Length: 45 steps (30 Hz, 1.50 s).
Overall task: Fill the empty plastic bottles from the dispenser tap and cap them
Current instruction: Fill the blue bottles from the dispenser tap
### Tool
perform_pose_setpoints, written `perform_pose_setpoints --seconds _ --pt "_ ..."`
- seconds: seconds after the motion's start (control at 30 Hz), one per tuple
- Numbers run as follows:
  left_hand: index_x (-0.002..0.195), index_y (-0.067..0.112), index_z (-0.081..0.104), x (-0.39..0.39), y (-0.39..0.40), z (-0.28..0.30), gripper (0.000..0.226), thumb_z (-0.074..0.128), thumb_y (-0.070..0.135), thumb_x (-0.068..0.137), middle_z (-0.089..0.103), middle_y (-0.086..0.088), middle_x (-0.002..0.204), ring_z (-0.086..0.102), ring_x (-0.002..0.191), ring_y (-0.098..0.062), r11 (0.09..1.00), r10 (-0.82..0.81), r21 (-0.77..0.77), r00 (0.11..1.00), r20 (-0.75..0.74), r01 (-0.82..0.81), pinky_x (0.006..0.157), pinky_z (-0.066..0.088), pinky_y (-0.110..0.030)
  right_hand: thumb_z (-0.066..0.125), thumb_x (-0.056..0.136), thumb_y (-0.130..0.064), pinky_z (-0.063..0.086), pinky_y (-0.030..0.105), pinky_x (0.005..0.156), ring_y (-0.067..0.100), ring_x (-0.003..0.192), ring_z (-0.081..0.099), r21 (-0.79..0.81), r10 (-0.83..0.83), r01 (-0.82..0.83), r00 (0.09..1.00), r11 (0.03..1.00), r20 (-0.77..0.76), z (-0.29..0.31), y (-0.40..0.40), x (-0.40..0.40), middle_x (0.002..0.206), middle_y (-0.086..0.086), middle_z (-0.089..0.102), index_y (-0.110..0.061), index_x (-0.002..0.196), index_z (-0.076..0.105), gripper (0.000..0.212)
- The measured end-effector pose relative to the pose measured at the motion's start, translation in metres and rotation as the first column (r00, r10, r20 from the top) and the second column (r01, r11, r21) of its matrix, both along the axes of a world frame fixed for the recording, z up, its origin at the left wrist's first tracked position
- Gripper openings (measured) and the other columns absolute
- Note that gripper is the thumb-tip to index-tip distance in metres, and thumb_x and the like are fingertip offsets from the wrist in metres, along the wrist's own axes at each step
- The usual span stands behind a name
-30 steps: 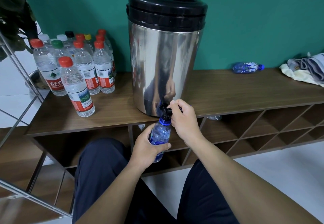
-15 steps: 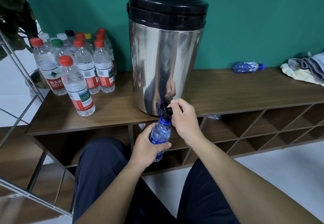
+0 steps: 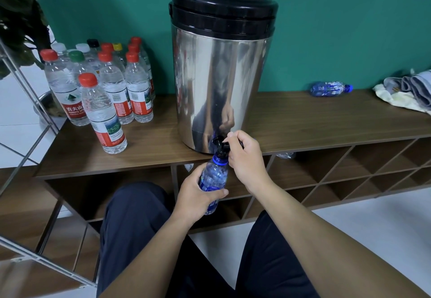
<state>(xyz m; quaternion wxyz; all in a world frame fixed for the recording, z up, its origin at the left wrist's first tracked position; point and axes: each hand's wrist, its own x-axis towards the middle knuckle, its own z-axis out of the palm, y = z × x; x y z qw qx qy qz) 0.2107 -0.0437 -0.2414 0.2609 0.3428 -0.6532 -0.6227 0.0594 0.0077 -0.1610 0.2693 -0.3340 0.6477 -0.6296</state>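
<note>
The blue-tinted bottle [image 3: 214, 178] stands almost upright under the black tap [image 3: 219, 145] of the steel dispenser [image 3: 219, 83], its long axis running up and down, its open neck pointing up at the spout and its base hanging below the tabletop's front edge. The left hand [image 3: 198, 198] wraps its fingers round the bottle's middle and holds it there. The right hand [image 3: 247, 160] has its fingers curled round the tap lever; whether water is running is hard to tell from here.

The dispenser sits on a brown wooden tabletop [image 3: 314, 120] against a green wall [image 3: 338, 22], with open cubbyholes beneath. To the left stands a cluster of capped bottles [image 3: 109, 87], mostly red-capped. To the right a second blue bottle [image 3: 331, 89] lies on its side, cap pointing right, near folded cloths [image 3: 408, 92].
</note>
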Motion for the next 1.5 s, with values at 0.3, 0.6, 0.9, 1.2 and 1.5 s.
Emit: perform_pose_setpoints --seconds 0.3,0.6,0.9,1.2,1.5 --pt "0.140 0.044 0.065 -0.0001 0.0003 0.0000 0.080 0.105 0.016 0.075 0.079 0.017 0.128 0.075 0.120 -0.007 1.000 0.003 -0.002 1.000 0.004 -0.003 0.113 0.060 -0.047 0.056 0.114 -0.037 0.035 0.031 0.060 0.009 0.056 0.039 0.012 -0.001 0.001 1.000 1.000 -0.016 0.0014 0.0013 0.0008 0.061 -0.011 0.044 -0.028 0.082 0.065 0.034" --pt "0.136 0.044 0.067 0.0003 0.0020 0.0020 0.078 0.104 0.013 0.075 0.080 0.017 0.126 0.076 0.118 -0.007 1.000 0.009 0.000 1.000 -0.008 -0.009 0.113 0.059 -0.046 0.055 0.115 -0.035 0.034 0.030 0.059 0.009 0.054 0.039 0.015 0.000 0.000 1.000 1.000 -0.018 0.0025 0.0020 0.0007 0.059 -0.012 0.044 -0.025 0.084 0.064 0.034" --pt "0.137 0.044 0.066 0.0011 0.0016 0.0017 0.079 0.105 0.015 0.075 0.079 0.018 0.126 0.076 0.118 -0.006 1.000 0.006 0.005 1.000 -0.005 -0.006 0.111 0.060 -0.042 0.055 0.116 -0.034 0.035 0.029 0.059 0.006 0.053 0.040 0.026 0.000 0.001 1.000 1.000 -0.028 0.0038 0.0028 0.0008 0.058 -0.014 0.045 -0.018 0.090 0.064 0.031" --pt "0.138 0.039 0.067 0.0001 0.0018 0.0022 0.079 0.104 0.010 0.075 0.081 0.014 0.124 0.077 0.116 -0.008 1.000 0.004 0.001 1.000 -0.024 -0.004 0.110 0.061 -0.041 0.055 0.116 -0.033 0.034 0.029 0.058 0.008 0.053 0.038 0.021 -0.002 0.003 0.999 1.000 -0.032 0.0030 0.0025 0.0011 0.057 -0.013 0.042 -0.019 0.090 0.064 0.031" --pt "0.131 0.044 0.066 0.0003 0.0024 0.0038 0.075 0.103 0.010 0.076 0.080 0.019 0.122 0.076 0.113 -0.002 1.000 0.007 0.005 1.000 -0.017 -0.007 0.105 0.061 -0.033 0.054 0.116 -0.034 0.036 0.030 0.059 0.006 0.054 0.040 0.030 0.003 -0.002 0.999 1.000 -0.032 0.0028 0.0027 0.0008 0.058 -0.013 0.044 -0.019 0.093 0.065 0.030"
